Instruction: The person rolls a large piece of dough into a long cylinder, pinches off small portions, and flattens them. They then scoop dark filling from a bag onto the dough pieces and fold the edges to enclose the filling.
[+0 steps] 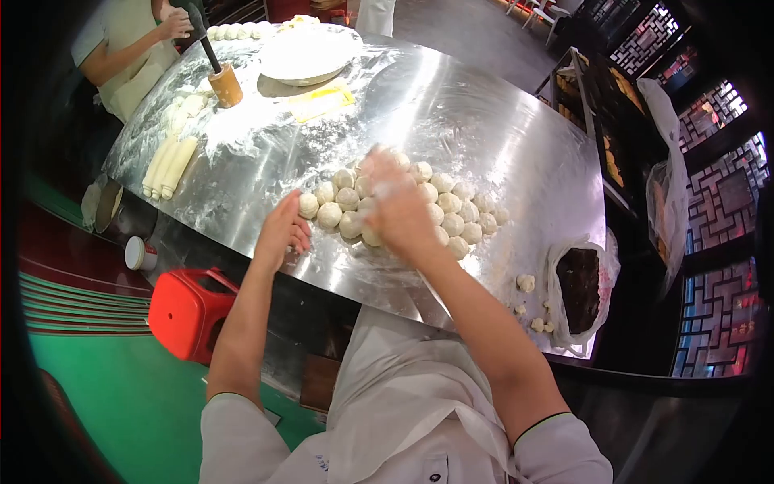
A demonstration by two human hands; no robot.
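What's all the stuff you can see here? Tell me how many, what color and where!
Shiny metal table: one, silver, middle
Round floury dough balls: about thirty, cream, by the hands
Long dough rolls: about three, cream, table's left
Wooden cylinder with dark handle: one, tan, far left of table
Big round floury pan: one, white, far side
Flat sheet: one, yellow, near pan
Plastic stool: one, red, lower left
Small tub: one, white, left
Plastic bag: one, whitish, dark filling, table's right
Small dough lumps: several, cream, beside bag
Co-worker: one, pale apron, upper left
Left hand: one, bare, beside balls
Right hand: one, bare, blurred, over balls
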